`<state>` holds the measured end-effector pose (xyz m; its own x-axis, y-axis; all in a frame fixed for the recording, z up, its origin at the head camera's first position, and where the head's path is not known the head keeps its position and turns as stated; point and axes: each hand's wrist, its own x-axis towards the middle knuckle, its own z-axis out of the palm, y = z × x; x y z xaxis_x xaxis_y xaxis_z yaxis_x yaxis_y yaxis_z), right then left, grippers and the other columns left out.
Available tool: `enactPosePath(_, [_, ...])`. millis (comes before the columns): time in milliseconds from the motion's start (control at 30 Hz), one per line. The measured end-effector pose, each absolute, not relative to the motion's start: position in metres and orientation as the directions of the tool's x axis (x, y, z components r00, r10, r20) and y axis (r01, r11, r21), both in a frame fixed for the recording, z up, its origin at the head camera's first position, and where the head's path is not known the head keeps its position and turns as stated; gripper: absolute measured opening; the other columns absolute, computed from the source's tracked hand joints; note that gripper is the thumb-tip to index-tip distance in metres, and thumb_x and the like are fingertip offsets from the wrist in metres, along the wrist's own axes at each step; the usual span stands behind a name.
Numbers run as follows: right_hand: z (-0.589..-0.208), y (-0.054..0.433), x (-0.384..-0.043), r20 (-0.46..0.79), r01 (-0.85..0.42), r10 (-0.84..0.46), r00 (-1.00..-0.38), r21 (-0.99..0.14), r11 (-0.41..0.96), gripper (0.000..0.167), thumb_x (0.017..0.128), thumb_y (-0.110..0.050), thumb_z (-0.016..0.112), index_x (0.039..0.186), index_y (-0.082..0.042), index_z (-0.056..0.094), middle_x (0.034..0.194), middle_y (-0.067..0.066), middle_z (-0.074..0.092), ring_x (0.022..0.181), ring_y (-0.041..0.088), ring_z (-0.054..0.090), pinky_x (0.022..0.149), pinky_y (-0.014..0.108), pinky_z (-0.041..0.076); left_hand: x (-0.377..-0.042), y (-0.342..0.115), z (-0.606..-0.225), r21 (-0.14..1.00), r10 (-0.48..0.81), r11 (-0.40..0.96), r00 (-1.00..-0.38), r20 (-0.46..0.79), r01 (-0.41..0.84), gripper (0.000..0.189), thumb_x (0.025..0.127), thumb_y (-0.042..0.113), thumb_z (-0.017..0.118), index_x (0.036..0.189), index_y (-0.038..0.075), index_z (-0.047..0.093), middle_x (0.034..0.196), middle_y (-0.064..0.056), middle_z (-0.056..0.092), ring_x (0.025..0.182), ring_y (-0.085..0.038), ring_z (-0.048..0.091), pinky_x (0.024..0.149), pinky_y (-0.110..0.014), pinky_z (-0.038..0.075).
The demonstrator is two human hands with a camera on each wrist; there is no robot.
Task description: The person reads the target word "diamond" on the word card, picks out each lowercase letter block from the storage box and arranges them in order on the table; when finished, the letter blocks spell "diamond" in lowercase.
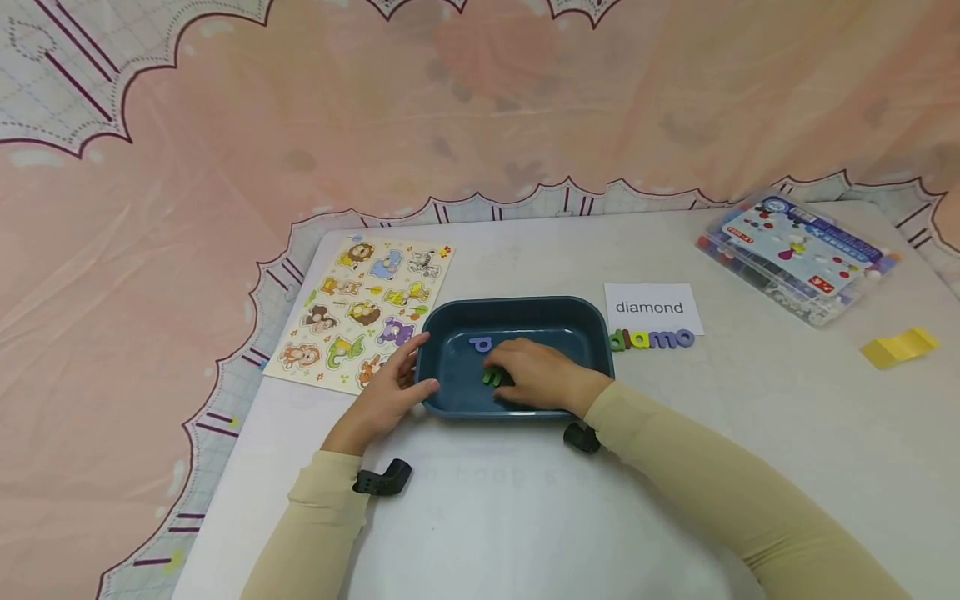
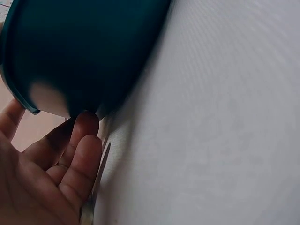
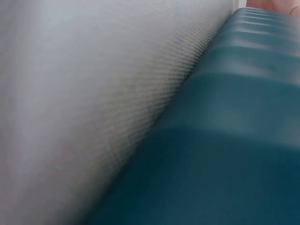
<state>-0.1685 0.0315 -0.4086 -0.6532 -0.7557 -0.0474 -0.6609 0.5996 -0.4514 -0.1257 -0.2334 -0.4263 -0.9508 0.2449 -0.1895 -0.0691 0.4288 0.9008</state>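
Observation:
A dark teal tray point(image 1: 457, 312) sits on the white table in the head view. My left hand point(image 1: 384, 404) grips its left end, thumb at the near corner and index finger at the far one. In the left wrist view, the left fingers point(image 2: 83, 159) lie against the tray's outer end. Inside the tray, my right hand point(image 1: 543, 375) has its fingers bent about a green letter point(image 1: 492, 377), which shows between thumb and index finger. A purple letter point(image 1: 480, 343) lies near the tray's back wall. Only the tray's long side point(image 3: 225, 108) fills the right wrist view, hiding the right hand.
Right of the tray lies a card reading "diamond" point(image 1: 649, 307), with colored letters "diamo" point(image 1: 663, 339) lined up below. An animal sticker sheet point(image 1: 307, 321) is at the left. A clear plastic case point(image 1: 798, 254) and a yellow strip point(image 1: 898, 347) lie at the right.

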Motion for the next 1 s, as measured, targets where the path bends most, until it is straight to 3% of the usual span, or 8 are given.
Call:
enactPosePath(267, [-0.4073,0.0314,-0.1684,-0.055,-0.671,-0.768,-0.638,-0.451,0.589,0.033,0.093,-0.021,0.073,0.123,-0.008,0.069,0.119,0.005,0.069,0.111,0.026,0.059,0.095,0.041,0.049,-0.1261,-0.2338,-0.4254,0.902,0.249,0.426,-0.949,-0.193,-0.071,0.076,0.097,0.018,0.068,0.159,0.020,0.025,0.156,-0.026,0.031,0.138,-0.041,0.040,0.110,-0.055,0.034])
enactPosePath(600, [-0.4070,0.0298,-0.1702,-0.043,-0.691,-0.773,-0.633,-0.418,0.590,0.028,0.094,-0.015,0.069,0.121,-0.008,0.070,0.121,0.007,0.069,0.113,0.027,0.059,0.098,0.041,0.048,-0.1274,-0.2348,-0.4236,0.898,0.261,0.437,-0.949,-0.177,-0.048,0.076,0.097,0.020,0.067,0.160,0.017,0.024,0.156,-0.028,0.031,0.139,-0.043,0.039,0.110,-0.055,0.032])
enactPosePath(1000, [-0.4102,0.0305,-0.1709,-0.066,-0.679,-0.766,-0.640,-0.418,0.603,0.026,0.095,-0.016,0.069,0.120,-0.010,0.072,0.117,0.004,0.071,0.106,0.024,0.060,0.093,0.040,0.050,-0.1265,-0.2344,-0.4264,0.899,0.247,0.434,-0.951,-0.188,-0.065,0.076,0.097,0.018,0.067,0.160,0.019,0.025,0.156,-0.027,0.031,0.139,-0.042,0.039,0.109,-0.055,0.035])
